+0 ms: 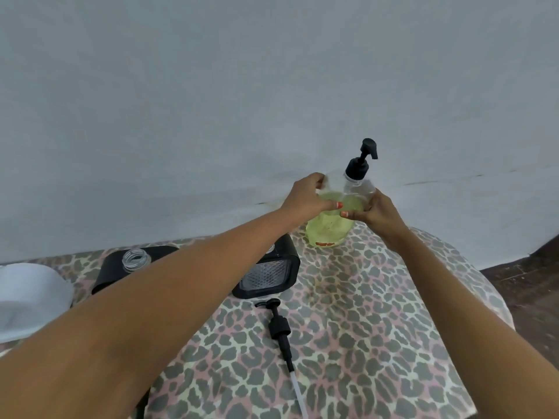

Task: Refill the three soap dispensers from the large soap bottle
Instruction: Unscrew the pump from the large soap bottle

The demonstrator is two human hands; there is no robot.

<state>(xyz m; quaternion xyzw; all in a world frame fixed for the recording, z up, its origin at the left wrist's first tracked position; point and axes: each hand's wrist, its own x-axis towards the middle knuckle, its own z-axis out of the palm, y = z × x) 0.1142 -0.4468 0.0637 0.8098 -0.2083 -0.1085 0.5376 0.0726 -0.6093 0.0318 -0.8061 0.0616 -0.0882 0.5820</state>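
Large soap bottle point(335, 213) upright between left hand point(305, 196) and right hand point(376, 211).

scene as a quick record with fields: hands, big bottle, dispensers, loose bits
left hand: grips large soap bottle, upper left side
right hand: grips the bottle's right side
large soap bottle: upright, yellow-green soap inside, black pump on top
open dispenser: clear threaded neck, no pump, in black holder
loose pump: lies on leopard-print cloth, tube toward camera
white bowl: left edge
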